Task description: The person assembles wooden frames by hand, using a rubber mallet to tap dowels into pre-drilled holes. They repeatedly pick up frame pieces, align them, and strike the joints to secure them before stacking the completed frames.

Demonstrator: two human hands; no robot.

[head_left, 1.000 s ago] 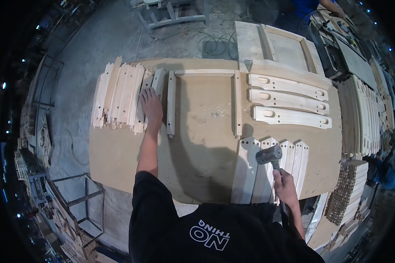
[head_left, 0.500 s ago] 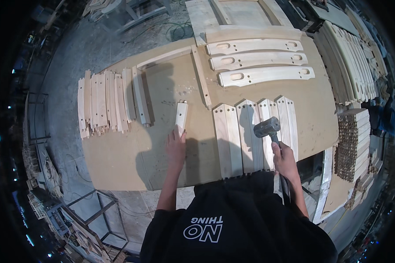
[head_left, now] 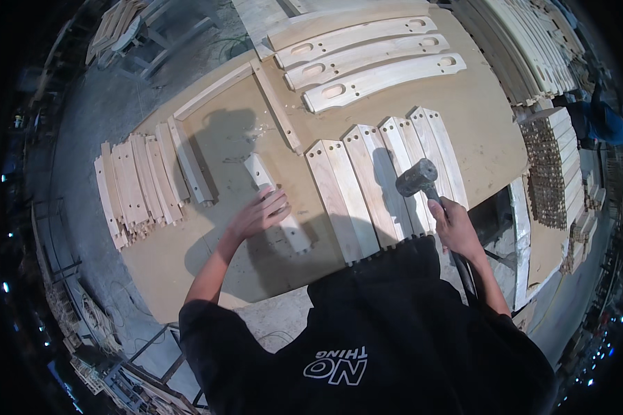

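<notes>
My left hand (head_left: 259, 214) is closed over the middle of a short pale wooden rail (head_left: 295, 237). The rail slants on the board-topped table, its far end pointing away to the left, and has small holes near its ends. In my right hand (head_left: 458, 228) is the handle of a dark-headed mallet (head_left: 417, 178). The mallet's head hangs over a row of pointed wooden slats (head_left: 361, 183) with dowel holes at their tips. Between the rail and the left table edge lie a stack of similar rails (head_left: 137, 181) and one single rail (head_left: 190, 162).
Three curved boards with slots (head_left: 384, 81) lie across the far side of the table (head_left: 484, 149). An L of two joined strips (head_left: 275, 104) sits left of them. Stacked timber (head_left: 550, 166) stands past the right edge, where a person in blue (head_left: 606, 123) is partly visible.
My left hand has shifted from the rail's near part to its middle, and the rail now slants to the left. The mallet stays in my right hand; the whole view has turned.
</notes>
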